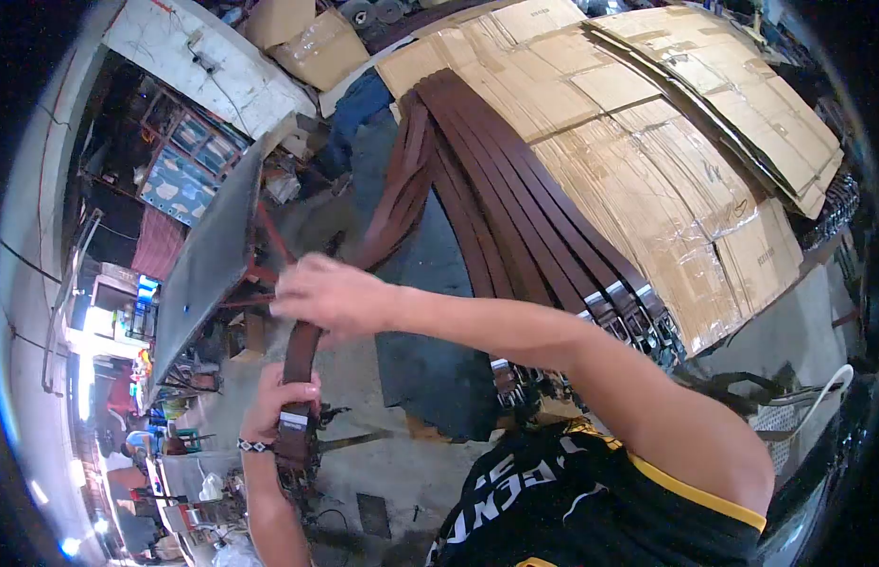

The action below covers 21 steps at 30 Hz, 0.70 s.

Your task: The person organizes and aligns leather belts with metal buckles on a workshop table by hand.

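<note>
My left hand (pixel 281 404), with a patterned band on its wrist, is wrapped round a bundle of dark brown belts (pixel 299 364) near their metal buckles. Above it, my right hand (pixel 331 295) is at the upper part of the same bundle; its fingers are blurred, and whether they grip cannot be made out. More brown belts (pixel 515 194) lie fanned over the cardboard and a dark cloth, their silver buckles (pixel 621 304) at the lower end. Part of these belts is hidden behind my right forearm.
Flattened cardboard (pixel 647 180) covers a wide surface at the upper right. A dark cloth (pixel 416 350) hangs beside it. On the left stands a grey panel (pixel 213 260) on a red frame. An open cardboard box (pixel 312 47) is at the top.
</note>
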Motion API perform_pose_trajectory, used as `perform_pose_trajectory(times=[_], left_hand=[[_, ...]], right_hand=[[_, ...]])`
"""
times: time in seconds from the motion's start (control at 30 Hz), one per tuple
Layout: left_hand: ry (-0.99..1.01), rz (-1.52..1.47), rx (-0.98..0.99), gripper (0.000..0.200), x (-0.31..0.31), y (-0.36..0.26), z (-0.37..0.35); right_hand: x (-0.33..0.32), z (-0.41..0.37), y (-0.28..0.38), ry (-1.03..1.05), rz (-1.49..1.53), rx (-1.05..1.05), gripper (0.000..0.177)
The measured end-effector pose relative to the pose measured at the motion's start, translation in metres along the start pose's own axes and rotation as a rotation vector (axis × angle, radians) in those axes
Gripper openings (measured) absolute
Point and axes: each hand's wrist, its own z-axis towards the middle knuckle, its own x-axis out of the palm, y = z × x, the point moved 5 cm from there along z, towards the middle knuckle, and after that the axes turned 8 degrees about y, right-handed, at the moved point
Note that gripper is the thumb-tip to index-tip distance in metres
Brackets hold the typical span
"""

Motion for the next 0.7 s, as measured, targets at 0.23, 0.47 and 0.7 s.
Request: perform_pose_trajectory(times=[0.23,0.47,0.7], left_hand=[[0.009,-0.008,0.094,0.024,0.013,-0.055,-0.004],[0.019,0.321,-0.031,0.033,0.075,-0.029,-0.020],[-0.019,0.468,-0.024,0.033,0.130,-0.041,-0.111]], right_hand=[[-0.004,-0.123,-0.040,-0.932,1.507,1.266,0.093],[0.078,-0.134,-0.163,-1.077,2.068,1.088,0.048],[0.055,-0.128,-0.198,-1.137,2.143,0.843,0.042]])
